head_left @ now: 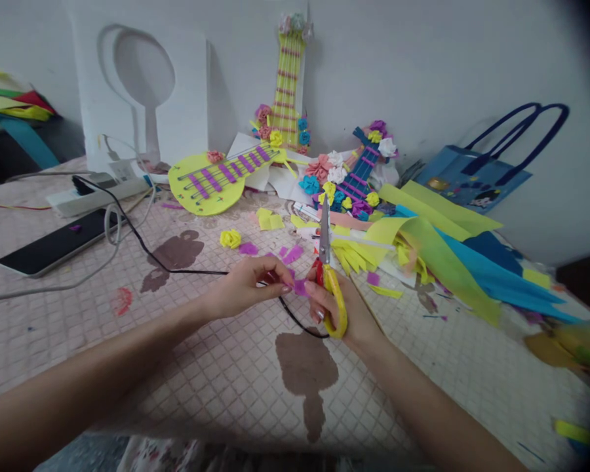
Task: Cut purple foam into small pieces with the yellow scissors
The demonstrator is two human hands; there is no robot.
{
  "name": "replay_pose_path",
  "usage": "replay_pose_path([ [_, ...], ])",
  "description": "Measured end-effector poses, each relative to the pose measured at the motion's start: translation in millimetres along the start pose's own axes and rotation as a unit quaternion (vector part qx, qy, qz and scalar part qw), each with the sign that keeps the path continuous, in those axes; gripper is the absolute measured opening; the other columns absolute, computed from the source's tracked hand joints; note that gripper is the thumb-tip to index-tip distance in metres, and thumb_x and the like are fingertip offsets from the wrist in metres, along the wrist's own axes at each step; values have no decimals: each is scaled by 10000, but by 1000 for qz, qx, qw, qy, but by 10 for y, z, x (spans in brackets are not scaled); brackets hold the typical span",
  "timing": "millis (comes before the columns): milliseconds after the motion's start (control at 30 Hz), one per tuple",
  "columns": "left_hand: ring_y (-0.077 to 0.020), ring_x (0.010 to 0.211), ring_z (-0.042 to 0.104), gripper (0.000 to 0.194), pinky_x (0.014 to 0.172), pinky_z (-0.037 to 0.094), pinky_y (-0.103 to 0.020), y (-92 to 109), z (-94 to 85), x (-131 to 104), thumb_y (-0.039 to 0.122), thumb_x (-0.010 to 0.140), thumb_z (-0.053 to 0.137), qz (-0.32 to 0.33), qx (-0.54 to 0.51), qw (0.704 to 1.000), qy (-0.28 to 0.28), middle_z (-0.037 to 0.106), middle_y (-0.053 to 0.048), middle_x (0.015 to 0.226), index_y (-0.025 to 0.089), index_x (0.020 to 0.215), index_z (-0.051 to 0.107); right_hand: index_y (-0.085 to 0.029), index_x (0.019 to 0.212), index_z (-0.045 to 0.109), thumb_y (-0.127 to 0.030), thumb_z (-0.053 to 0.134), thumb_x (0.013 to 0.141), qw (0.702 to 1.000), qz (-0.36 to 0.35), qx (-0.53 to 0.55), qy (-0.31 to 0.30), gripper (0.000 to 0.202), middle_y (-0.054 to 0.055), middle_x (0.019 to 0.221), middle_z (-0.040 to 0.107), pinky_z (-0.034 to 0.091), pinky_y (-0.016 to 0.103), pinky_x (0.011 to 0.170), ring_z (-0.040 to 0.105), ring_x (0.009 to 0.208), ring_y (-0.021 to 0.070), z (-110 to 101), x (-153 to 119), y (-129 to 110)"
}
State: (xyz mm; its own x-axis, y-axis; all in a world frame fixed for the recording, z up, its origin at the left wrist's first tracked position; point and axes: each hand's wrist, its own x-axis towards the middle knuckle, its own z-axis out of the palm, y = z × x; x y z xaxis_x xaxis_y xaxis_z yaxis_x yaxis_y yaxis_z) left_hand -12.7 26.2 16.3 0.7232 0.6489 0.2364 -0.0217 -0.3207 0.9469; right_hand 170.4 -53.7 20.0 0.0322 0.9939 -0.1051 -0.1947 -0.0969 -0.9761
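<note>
The small piece of purple paper [299, 287] is pinched between the fingertips of my left hand [255, 285] and my right hand [347, 308], held above the tabletop [236, 367]. It is bright, flat-looking and partly covered by my fingers, so I can't tell its full outline. The scissors [325, 236] are in my right hand too, their silver blades together and pointing away from me, with a yellow handle loop toward me and a red part beside it.
</note>
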Motion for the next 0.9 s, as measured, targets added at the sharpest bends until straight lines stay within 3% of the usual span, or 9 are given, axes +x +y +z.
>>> replay_pose_path([
  [133,-129,741,592,131,726,489,-270,15,33,-13,253,815,674,-22,-19,1000,-11,640,-34,792,127,812,637,-200,809,536,-354,792,653,1000,-11,-27,10,337,-76,656,530,389,197,383,438,404,46,-2,9,14],
  [267,-122,715,579,183,695,468,-256,-13,72,-19,281,777,725,-74,-72,995,-1,636,-24,756,120,790,640,-206,806,530,-328,777,667,999,-22,-44,19,309,-78,655,503,403,202,409,439,438,56,-8,3,32],
  [500,-92,673,576,192,660,438,-226,-41,90,-27,247,711,791,-163,-191,968,-6,659,-1,718,112,753,660,-224,818,528,-289,784,657,995,-53,-83,20,309,-70,669,512,390,214,426,414,470,75,-5,-4,61],
  [900,-93,702,608,321,691,452,-240,-84,92,-24,196,659,827,-168,-234,957,-2,648,23,737,136,850,577,-230,827,519,-299,800,651,995,-43,-89,-10,339,-35,785,557,395,227,463,421,529,90,-4,0,85],
])
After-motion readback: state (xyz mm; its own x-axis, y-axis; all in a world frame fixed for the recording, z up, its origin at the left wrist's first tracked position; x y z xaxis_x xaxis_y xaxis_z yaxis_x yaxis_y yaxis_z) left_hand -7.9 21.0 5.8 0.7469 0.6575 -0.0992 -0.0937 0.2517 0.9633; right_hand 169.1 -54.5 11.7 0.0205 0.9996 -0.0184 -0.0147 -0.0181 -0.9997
